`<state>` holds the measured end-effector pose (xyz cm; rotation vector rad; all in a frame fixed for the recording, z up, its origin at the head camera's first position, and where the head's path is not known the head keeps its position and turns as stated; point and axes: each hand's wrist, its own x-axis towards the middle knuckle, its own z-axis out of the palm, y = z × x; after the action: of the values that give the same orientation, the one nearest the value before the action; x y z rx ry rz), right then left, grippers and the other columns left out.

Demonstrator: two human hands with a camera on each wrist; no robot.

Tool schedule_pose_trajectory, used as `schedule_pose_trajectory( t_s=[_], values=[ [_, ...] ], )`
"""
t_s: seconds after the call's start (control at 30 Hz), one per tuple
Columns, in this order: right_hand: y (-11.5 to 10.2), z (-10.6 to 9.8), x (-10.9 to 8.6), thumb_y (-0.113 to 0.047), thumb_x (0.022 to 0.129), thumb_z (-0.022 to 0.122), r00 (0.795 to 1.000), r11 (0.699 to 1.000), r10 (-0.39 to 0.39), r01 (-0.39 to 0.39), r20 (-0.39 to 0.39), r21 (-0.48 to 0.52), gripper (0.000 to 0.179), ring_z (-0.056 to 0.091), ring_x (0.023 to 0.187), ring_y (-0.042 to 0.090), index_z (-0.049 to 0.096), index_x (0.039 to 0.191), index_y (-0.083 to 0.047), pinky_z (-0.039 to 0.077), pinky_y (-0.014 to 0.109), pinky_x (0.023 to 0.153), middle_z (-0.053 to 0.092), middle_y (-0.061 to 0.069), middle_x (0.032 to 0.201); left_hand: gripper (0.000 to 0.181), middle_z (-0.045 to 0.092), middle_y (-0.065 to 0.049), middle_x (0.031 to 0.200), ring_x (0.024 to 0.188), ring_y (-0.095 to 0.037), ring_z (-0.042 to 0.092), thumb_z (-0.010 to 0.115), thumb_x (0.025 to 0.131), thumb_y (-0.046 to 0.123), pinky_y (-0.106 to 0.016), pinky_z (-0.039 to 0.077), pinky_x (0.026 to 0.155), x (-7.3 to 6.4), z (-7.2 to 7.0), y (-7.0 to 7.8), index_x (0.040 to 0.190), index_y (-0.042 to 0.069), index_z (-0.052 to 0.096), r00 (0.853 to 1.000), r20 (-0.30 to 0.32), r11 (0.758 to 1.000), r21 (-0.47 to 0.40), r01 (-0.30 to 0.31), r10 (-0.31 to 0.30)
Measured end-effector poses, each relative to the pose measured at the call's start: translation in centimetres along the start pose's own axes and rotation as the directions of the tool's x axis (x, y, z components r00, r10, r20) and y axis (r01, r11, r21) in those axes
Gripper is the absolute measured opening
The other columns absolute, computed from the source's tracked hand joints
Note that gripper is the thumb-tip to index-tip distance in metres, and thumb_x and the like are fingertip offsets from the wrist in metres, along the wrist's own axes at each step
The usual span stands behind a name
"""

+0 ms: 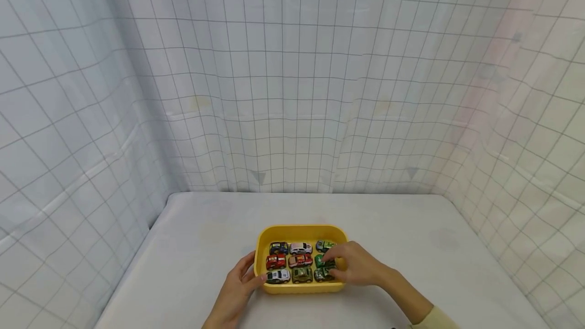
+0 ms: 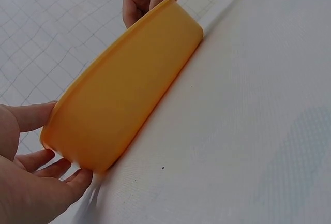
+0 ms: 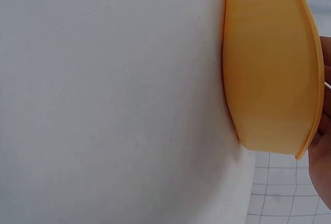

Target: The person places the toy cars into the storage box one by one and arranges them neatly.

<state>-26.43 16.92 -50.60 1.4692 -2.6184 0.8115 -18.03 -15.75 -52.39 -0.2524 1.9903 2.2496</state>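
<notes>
A yellow plastic bin (image 1: pixel 303 289) sits on the white table, with several small toy cars lined up in rows inside. My left hand (image 1: pixel 236 288) holds the bin's left end, thumb at the rim and fingers against the outer wall (image 2: pixel 124 84). Reaching over the right side, my right hand (image 1: pixel 358 264) has its index finger and thumb around a green toy car (image 1: pixel 319 261); the hand covers part of it. A dark camouflage car (image 1: pixel 322 274) lies just below the thumb, and a green-blue car (image 1: pixel 325 244) sits behind. The right wrist view shows the bin's outside and part of the right hand (image 3: pixel 321 146).
Other toy cars in the bin include a red one (image 1: pixel 276 261), a white one (image 1: pixel 278 276), an olive one (image 1: pixel 302 275) and an orange-red one (image 1: pixel 300 260). A white cloth covers the table (image 1: pixel 196 237). Gridded white curtains (image 1: pixel 301 90) surround it on three sides.
</notes>
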Motion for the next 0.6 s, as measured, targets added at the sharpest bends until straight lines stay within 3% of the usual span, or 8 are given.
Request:
schedule_pose_trajectory(
  t_s=[0.13, 0.4, 0.5, 0.6],
  values=[
    [0.1, -0.1, 0.0, -0.010, 0.089, 0.075, 0.999, 0.999, -0.020, 0.021, -0.030, 0.042, 0.023, 0.068, 0.104, 0.011, 0.077, 0.111, -0.006, 0.060, 0.034, 0.090, 0.075, -0.001, 0.110, 0.083, 0.018, -0.030, 0.166, 0.148, -0.048, 0.028, 0.075, 0.093, 0.002, -0.058, 0.035, 0.117, -0.1, -0.1, 0.0, 0.160, -0.003, 0.027, 1.000, -0.004, 1.000, 0.002, 0.000, 0.000],
    [0.0, -1.1, 0.1, -0.012, 0.091, 0.075, 0.998, 0.999, 0.018, -0.014, -0.066, 0.050, 0.022, 0.070, 0.102, 0.016, 0.077, 0.112, -0.006, 0.060, 0.038, 0.089, 0.075, -0.001, 0.110, 0.086, 0.021, -0.030, 0.165, 0.147, -0.050, 0.030, 0.078, 0.091, 0.003, -0.061, 0.036, 0.115, -0.1, -0.5, 0.2, 0.160, -0.001, 0.027, 0.999, -0.038, 0.999, 0.042, -0.005, 0.007],
    [0.1, -1.8, 0.0, -0.008, 0.091, 0.076, 0.997, 0.997, 0.029, -0.024, -0.068, 0.076, 0.022, 0.070, 0.096, 0.021, 0.076, 0.113, -0.004, 0.062, 0.040, 0.083, 0.075, 0.005, 0.109, 0.089, 0.026, -0.029, 0.163, 0.145, -0.051, 0.032, 0.080, 0.090, 0.006, -0.060, 0.039, 0.114, 0.1, -1.2, 0.5, 0.161, 0.001, 0.027, 0.999, -0.041, 0.995, 0.100, -0.014, 0.018],
    [0.4, -2.8, -0.3, -0.006, 0.091, 0.076, 0.996, 0.996, 0.040, -0.034, -0.081, 0.080, 0.023, 0.069, 0.094, 0.023, 0.075, 0.113, -0.003, 0.062, 0.042, 0.081, 0.075, 0.008, 0.108, 0.088, 0.031, -0.027, 0.162, 0.145, -0.050, 0.033, 0.079, 0.092, 0.013, -0.060, 0.040, 0.113, 0.3, -2.4, 1.7, 0.162, 0.004, 0.027, 0.997, -0.046, 0.980, 0.194, -0.053, 0.063]
  ],
)
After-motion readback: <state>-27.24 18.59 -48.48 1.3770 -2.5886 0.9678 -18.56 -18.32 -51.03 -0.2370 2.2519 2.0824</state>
